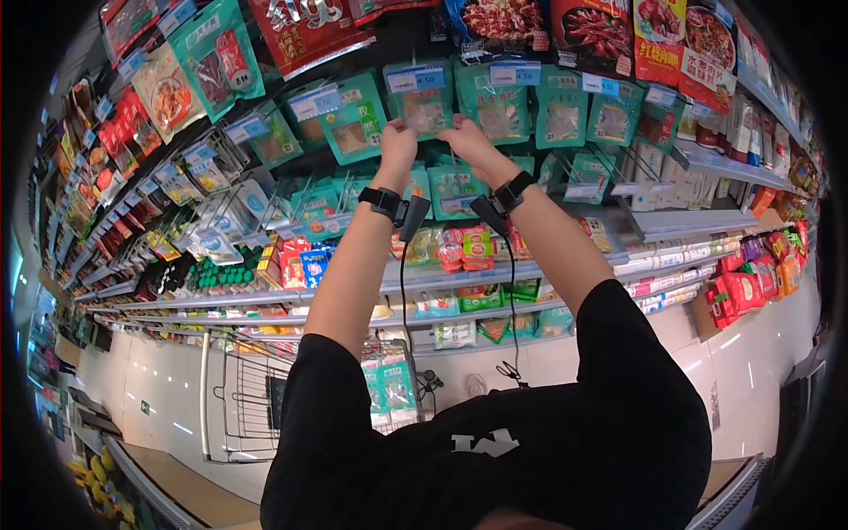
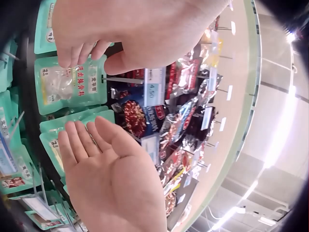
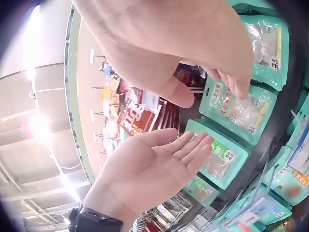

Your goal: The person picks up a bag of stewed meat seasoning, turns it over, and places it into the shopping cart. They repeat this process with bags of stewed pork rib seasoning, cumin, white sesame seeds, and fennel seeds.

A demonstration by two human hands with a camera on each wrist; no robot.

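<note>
Both hands up at far rack: left hand [image 1: 397, 141] and right hand [image 1: 465, 137] flat-fingered, touching green packs [image 1: 425, 104], nothing gripped; no pack taken off hooks yet.

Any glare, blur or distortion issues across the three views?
Head view: strong fisheye bending the shelves, dark vignette, focus fine. Left wrist view: ceiling lights blown out, near hand soft. Right wrist view: glare at left, packets slightly blurred.
</note>
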